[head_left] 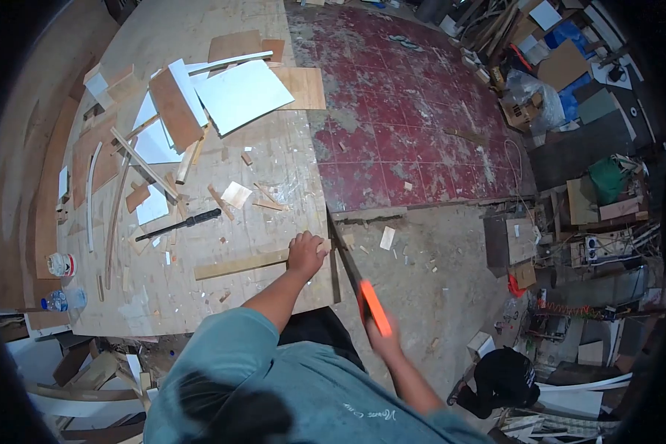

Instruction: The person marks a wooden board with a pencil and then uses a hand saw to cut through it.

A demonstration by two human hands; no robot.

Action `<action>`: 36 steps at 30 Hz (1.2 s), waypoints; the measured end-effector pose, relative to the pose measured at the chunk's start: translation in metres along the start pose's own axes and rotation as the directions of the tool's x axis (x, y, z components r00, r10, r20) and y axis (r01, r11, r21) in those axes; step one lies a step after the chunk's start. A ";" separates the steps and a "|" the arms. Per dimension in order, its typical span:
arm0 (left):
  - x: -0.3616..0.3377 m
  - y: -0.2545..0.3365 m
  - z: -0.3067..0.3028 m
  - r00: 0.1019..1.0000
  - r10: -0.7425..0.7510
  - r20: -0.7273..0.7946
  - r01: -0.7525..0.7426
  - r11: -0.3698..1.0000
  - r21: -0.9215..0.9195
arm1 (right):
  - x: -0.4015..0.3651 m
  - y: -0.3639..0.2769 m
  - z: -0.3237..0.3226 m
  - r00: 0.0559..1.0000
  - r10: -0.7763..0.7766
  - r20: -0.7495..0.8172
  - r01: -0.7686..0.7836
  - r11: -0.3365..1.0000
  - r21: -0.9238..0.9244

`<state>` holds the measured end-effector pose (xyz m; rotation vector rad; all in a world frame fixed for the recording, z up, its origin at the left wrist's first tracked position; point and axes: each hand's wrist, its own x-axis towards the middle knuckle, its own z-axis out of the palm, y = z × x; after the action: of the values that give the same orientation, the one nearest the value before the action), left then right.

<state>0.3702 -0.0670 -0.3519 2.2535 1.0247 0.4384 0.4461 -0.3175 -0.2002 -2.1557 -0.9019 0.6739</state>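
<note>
My left hand is closed over the right end of a wooden strip, pressing it to the worktable near its right edge. Past the fingers, a short end of the strip reaches toward that edge. Slightly blurred, my right hand grips the orange handle of a handsaw. The saw's dark blade slants up and left from the handle, just beyond the table edge and close to the strip's end. Whether its teeth touch the wood I cannot make out.
White panels and wood offcuts lie on the table's far half. Nearer are a black-handled tool, a white tub and a plastic bottle. A person in black crouches at lower right beside stacked scrap.
</note>
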 end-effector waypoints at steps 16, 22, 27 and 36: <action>0.005 0.012 -0.004 0.998 -0.044 -0.052 0.045 0.999 0.012 | 0.065 0.064 0.084 0.993 -0.092 -0.069 0.107 0.958 0.267; 0.006 0.015 -0.005 0.997 -0.075 -0.008 0.075 0.994 0.080 | 0.062 0.025 0.073 0.989 -0.109 -0.102 0.127 0.973 0.194; 0.006 0.014 -0.003 0.997 -0.071 -0.011 0.071 0.994 0.079 | 0.023 -0.005 0.044 0.989 -0.090 -0.115 0.112 0.974 0.195; 0.007 0.011 -0.002 0.998 -0.064 -0.013 0.065 0.997 0.038 | -0.078 -0.098 -0.086 0.979 0.173 0.112 -0.189 0.970 0.153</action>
<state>0.3793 -0.0665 -0.3430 2.2469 1.1173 0.4083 0.4166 -0.3602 -0.0579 -2.0881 -0.6784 0.9184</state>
